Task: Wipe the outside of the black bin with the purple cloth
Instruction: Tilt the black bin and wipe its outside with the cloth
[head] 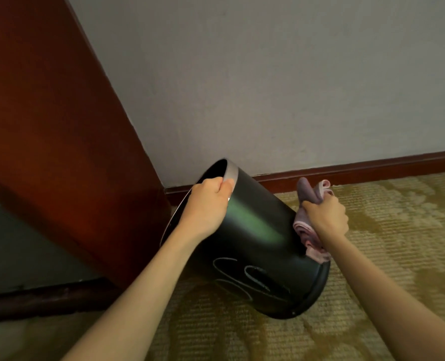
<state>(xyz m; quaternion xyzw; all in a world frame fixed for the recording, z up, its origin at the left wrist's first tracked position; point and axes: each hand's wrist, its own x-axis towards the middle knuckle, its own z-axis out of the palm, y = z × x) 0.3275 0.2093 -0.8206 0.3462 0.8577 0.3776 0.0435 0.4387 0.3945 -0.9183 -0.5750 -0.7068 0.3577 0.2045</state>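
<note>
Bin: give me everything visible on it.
The bin is black, round and glossy, with a greenish sheen on its wall and a grey band at the rim. It is tilted, mouth up-left, base low right by the carpet. A pale looping mark shows on its side. The left hand grips the rim; the right hand holds the cloth against the wall near the base.

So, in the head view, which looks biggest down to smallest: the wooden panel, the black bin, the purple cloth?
1. wooden panel, cut off by the frame
2. black bin
3. purple cloth, bunched in the right hand, partly hidden
</note>
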